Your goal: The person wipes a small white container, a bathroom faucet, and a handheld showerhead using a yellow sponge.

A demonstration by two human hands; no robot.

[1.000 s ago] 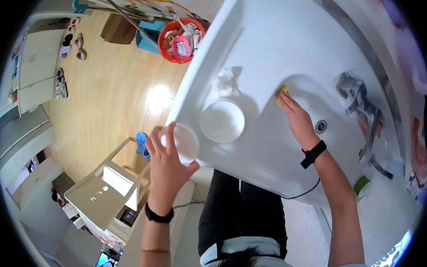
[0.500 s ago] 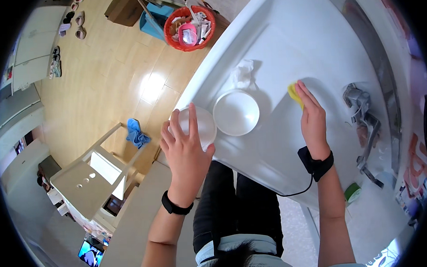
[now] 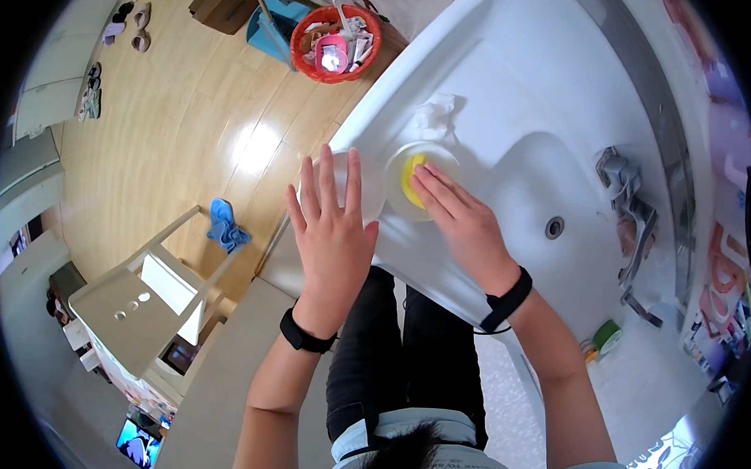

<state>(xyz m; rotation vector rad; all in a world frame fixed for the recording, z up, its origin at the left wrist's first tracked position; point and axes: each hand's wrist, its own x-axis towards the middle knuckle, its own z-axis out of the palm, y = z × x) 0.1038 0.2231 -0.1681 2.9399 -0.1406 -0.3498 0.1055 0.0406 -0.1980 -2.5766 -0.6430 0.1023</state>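
Note:
My left hand (image 3: 330, 240) is stretched flat with its fingers spread, over a white round dish (image 3: 372, 183) that it mostly covers; whether the palm touches it, I cannot tell. Just right of that dish stands a white bowl (image 3: 445, 155) on the white washbasin (image 3: 519, 72). A yellow sponge (image 3: 410, 184) is inside the bowl, pressed under the fingertips of my right hand (image 3: 470, 231), which grips it. Behind the bowl lies a crumpled white piece (image 3: 434, 115), perhaps tissue or thin plastic.
A metal faucet (image 3: 629, 197) rises at the basin's right, near the drain (image 3: 555, 227). A green round object (image 3: 608, 335) lies at lower right. On the wooden floor are a red basket (image 3: 306, 65) of small items, a light chair (image 3: 122, 314) and a blue cloth (image 3: 225, 226).
My right hand has brought the yellow sponge leftward from the basin's hollow into the white bowl. My left hand's fingers have straightened over the dish. The whole view has shifted slightly.

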